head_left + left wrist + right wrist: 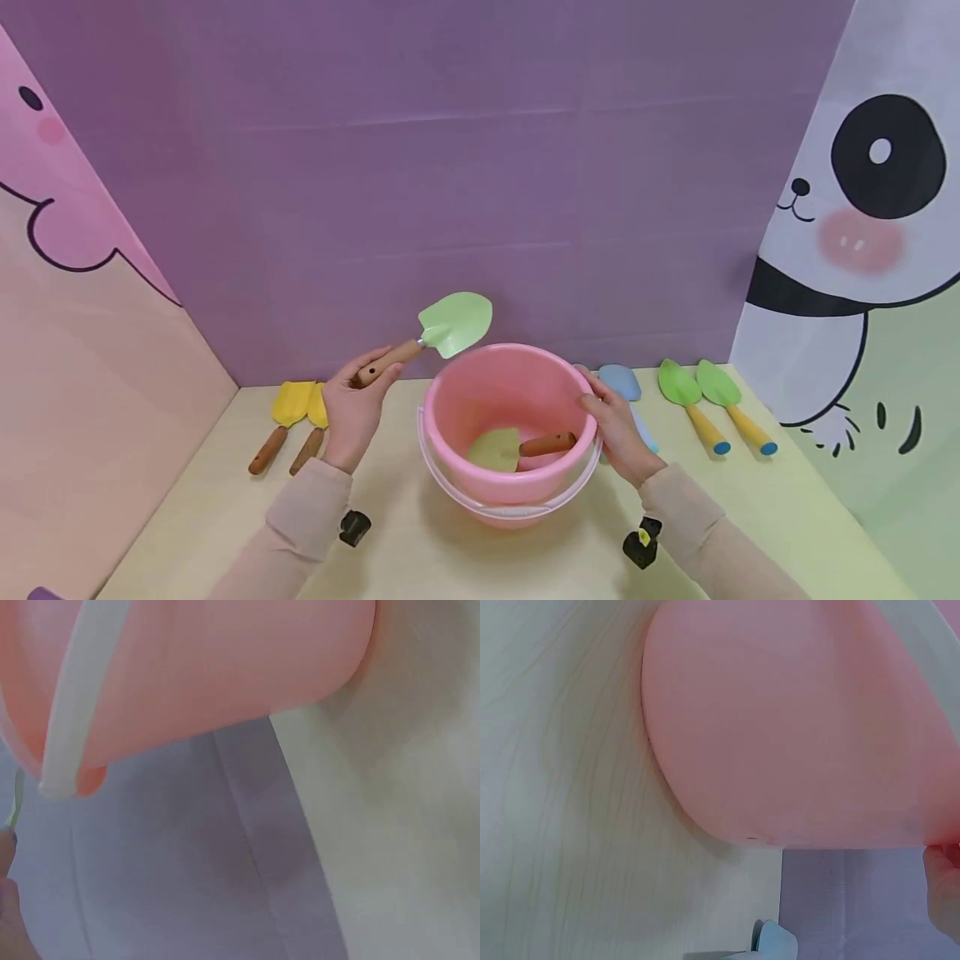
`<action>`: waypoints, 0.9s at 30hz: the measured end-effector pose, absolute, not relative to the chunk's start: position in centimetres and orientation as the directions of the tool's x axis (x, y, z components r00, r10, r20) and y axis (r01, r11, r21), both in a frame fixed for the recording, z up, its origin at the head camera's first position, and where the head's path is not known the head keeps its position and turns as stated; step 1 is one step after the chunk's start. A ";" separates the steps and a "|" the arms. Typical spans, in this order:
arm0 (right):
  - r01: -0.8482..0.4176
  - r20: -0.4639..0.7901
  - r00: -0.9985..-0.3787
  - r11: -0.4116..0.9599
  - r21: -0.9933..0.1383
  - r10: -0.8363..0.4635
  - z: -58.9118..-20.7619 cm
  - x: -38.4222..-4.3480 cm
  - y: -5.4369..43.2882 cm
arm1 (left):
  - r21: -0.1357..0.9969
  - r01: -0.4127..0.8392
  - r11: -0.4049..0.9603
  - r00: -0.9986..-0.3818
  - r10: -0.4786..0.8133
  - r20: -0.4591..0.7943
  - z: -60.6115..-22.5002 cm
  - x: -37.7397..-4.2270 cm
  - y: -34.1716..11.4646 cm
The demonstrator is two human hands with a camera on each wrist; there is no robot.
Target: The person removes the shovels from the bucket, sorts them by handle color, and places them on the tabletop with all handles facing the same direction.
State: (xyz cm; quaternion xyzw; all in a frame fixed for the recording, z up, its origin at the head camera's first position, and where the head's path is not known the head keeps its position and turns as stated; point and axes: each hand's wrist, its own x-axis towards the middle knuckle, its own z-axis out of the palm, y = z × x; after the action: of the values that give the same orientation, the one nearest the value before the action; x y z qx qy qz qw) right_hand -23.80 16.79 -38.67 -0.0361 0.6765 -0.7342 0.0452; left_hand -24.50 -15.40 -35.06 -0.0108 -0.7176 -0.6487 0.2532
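Note:
My left hand (356, 412) grips the brown wooden handle of a light green garden trowel (457, 323), its blade raised just above the bucket's far left rim in the head view. The pink bucket (480, 367) stands upright on the table, its white handle (495, 510) hanging down at the front. My right hand (617, 425) holds the bucket's right rim, thumb at the edge. Inside the bucket lies another trowel (495, 450) with a pale green blade and brown handle. In the left wrist view only some fingertips (7, 855) show beside the bucket.
Two yellow tools (291, 404) with brown handles lie at the left, partly behind my left hand. Blue tools (621, 382) sit behind my right hand. Two green trowels (717, 383) with yellow handles lie at the right. A purple wall (480, 167) rises behind the table.

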 end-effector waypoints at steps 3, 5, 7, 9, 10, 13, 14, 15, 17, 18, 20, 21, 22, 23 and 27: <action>0.016 -0.008 -0.994 -0.075 -0.997 -0.106 -38.7 -23.9 16.8 | 0.939 0.327 0.108 -0.859 -0.381 0.342 -36.1 -24.7 -15.2; 0.014 -0.005 -0.994 -0.080 -0.997 -0.112 -38.7 -23.9 16.7 | 0.953 0.295 0.068 -0.857 -0.422 0.296 -37.0 -24.9 -15.2; 0.014 -0.004 -0.993 -0.085 -0.996 -0.116 -38.7 -23.9 16.7 | 0.964 0.266 0.019 -0.849 -0.470 0.243 -38.0 -25.1 -15.3; 0.018 -0.008 -0.993 -0.088 -0.996 -0.114 -38.7 -24.0 16.6 | 0.974 0.224 -0.013 -0.839 -0.512 0.186 -39.1 -25.4 -15.3; 0.020 -0.010 -0.994 -0.090 -0.996 -0.112 -38.7 -24.0 16.5 | 0.978 0.206 -0.027 -0.831 -0.533 0.160 -39.7 -25.5 -15.4; 0.027 -0.017 -0.994 -0.090 -0.996 -0.111 -38.8 -24.0 16.5 | 0.983 0.171 -0.068 -0.791 -0.604 0.096 -41.5 -25.8 -15.5; 0.028 -0.018 -0.994 -0.092 -0.995 -0.111 -38.8 -24.1 16.4 | 0.984 0.161 -0.077 -0.775 -0.627 0.077 -42.2 -25.9 -15.5; 0.028 -0.018 -0.994 -0.092 -0.995 -0.111 -38.8 -24.1 16.4 | 0.984 0.157 -0.088 -0.757 -0.651 0.062 -42.8 -26.0 -15.5; 0.027 -0.017 -0.994 -0.092 -0.995 -0.107 -38.8 -24.2 16.5 | 0.982 0.149 -0.116 -0.727 -0.686 0.029 -44.0 -26.1 -15.5; 0.026 -0.017 -0.994 -0.093 -0.995 -0.105 -38.8 -24.2 16.5 | 0.982 0.143 -0.126 -0.711 -0.703 0.013 -44.5 -26.2 -15.5; 0.023 -0.014 -0.995 -0.091 -0.996 -0.102 -38.9 -24.2 16.5 | 0.983 0.117 -0.143 -0.686 -0.728 -0.024 -45.5 -26.1 -15.4; 0.023 -0.014 -0.995 -0.090 -0.996 -0.102 -38.9 -24.2 16.5 | 0.983 0.105 -0.153 -0.674 -0.738 -0.043 -45.9 -26.1 -15.5; 0.022 -0.013 -0.995 -0.091 -0.996 -0.103 -38.9 -24.2 16.5 | 0.981 0.096 -0.168 -0.664 -0.745 -0.063 -46.3 -26.0 -15.5; 0.021 -0.012 -0.994 -0.091 -0.996 -0.106 -38.9 -24.1 16.5 | 0.979 0.090 -0.184 -0.653 -0.753 -0.082 -46.6 -26.0 -15.6; 0.018 -0.008 -0.993 -0.083 -0.996 -0.117 -38.9 -24.1 16.5 | 0.969 0.055 -0.242 -0.620 -0.769 -0.157 -47.4 -26.1 -15.8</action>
State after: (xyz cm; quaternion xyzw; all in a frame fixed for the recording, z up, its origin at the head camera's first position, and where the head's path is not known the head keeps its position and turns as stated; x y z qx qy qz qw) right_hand -24.08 16.46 -38.86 -0.0368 0.6755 -0.7350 0.0459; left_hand -26.11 -15.82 -47.39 0.3276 -0.5446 -0.7166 0.2873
